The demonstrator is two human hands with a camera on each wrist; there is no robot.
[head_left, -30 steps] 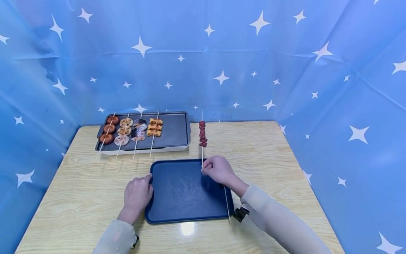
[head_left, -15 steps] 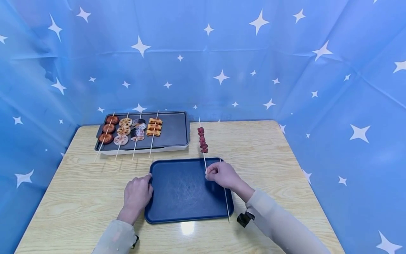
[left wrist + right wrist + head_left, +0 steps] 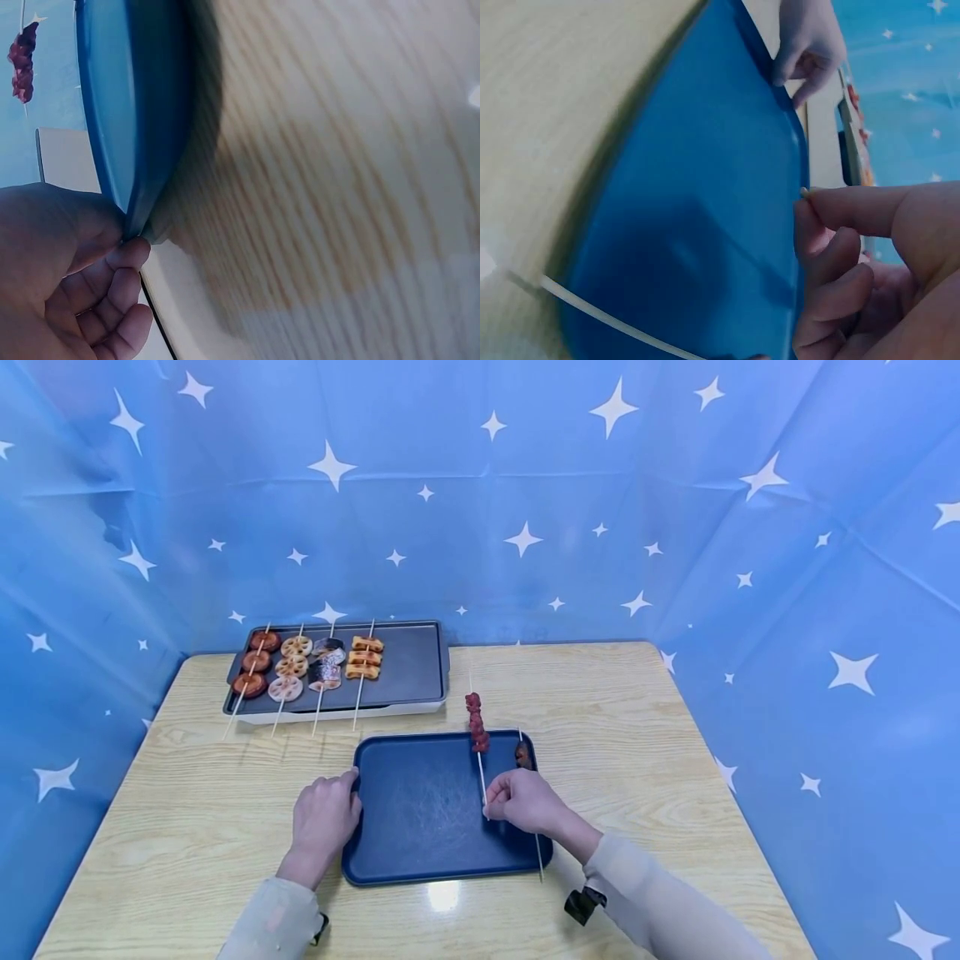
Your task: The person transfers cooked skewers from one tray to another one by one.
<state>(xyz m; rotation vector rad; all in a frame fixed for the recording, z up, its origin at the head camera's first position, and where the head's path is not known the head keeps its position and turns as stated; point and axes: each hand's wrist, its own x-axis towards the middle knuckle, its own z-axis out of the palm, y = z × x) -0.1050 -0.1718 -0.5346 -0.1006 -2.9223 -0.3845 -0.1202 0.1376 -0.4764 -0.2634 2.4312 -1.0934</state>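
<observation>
In the head view my left hand is at the left rim of a dark blue tray. The left wrist view shows its thumb and forefinger pinching the tray's edge. My right hand, above the tray's right half, pinches the lower end of a skewer of red meat pieces. This skewer points away from me, its meat around the tray's far rim and apart from the other skewer. A second skewer with dark brown pieces lies along the tray's right side, partly hidden by my right hand; its stick overhangs the near rim.
A dark grill plate with a white base stands at the back left. Across it lie skewers of round brown slices, lotus root slices, fish pieces and yellow grilled strips. A blue starred curtain surrounds the wooden table.
My right hand has come nearer to me, drawing the red meat skewer back over the tray. Dark pieces of the second skewer have come into sight. My left hand stays at the tray's rim.
</observation>
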